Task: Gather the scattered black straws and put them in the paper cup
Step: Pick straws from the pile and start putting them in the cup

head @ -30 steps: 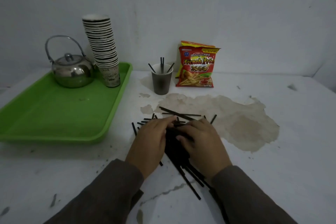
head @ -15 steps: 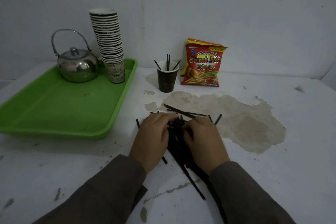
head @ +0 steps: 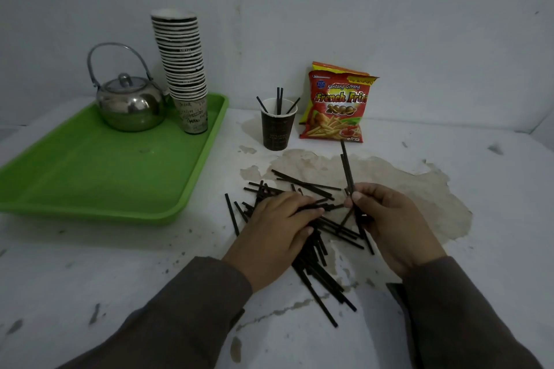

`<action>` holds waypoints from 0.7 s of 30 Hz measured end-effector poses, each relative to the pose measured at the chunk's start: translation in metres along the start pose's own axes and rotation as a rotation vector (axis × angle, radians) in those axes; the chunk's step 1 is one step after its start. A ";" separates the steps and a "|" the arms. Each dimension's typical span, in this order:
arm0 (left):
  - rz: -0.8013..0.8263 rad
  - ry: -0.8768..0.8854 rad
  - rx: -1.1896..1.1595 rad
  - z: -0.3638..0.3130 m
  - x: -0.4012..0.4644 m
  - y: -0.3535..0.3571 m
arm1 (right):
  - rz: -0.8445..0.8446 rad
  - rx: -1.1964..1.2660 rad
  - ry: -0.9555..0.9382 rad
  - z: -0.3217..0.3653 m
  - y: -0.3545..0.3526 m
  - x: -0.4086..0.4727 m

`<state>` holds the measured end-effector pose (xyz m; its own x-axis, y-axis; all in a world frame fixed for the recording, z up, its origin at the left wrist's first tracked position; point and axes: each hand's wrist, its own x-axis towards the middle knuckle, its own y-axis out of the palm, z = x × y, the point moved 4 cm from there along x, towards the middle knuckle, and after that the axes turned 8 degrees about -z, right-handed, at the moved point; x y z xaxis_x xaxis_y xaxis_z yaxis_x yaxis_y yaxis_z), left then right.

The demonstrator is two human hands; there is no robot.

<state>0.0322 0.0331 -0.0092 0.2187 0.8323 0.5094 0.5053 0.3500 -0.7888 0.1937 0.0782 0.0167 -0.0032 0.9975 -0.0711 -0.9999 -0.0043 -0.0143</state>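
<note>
Several black straws lie scattered in a pile on the white table, in front of me. My left hand rests flat on the left part of the pile, fingers spread over the straws. My right hand pinches a few black straws between thumb and fingers; they point up and away, lifted off the pile. A dark paper cup stands upright beyond the pile and holds several straws.
A green tray at the left carries a steel kettle and a tall stack of paper cups. A red French-fries snack bag leans on the wall right of the cup. A brown stain marks the table.
My right hand has moved right off the pile and lifted a few straws, which now stand up. My left hand stays on the pile.
</note>
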 end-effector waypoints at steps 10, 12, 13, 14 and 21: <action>0.011 0.017 0.089 -0.007 0.013 0.007 | 0.021 0.115 0.023 0.000 -0.001 0.001; 0.025 0.038 0.115 -0.008 0.014 0.007 | 0.028 0.106 0.006 0.000 0.000 0.000; 0.022 0.048 0.124 -0.010 0.014 0.006 | 0.033 0.109 0.000 0.000 0.001 0.000; 0.013 0.054 0.130 -0.011 0.014 0.005 | 0.040 0.113 -0.004 0.001 0.002 0.000; -0.131 -0.094 0.036 -0.007 0.013 -0.018 | 0.037 0.233 -0.054 0.007 0.001 -0.002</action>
<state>0.0321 0.0346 0.0143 0.0730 0.8143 0.5759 0.4935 0.4723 -0.7303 0.1924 0.0767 0.0241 -0.0341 0.9993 -0.0140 -0.9754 -0.0302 0.2182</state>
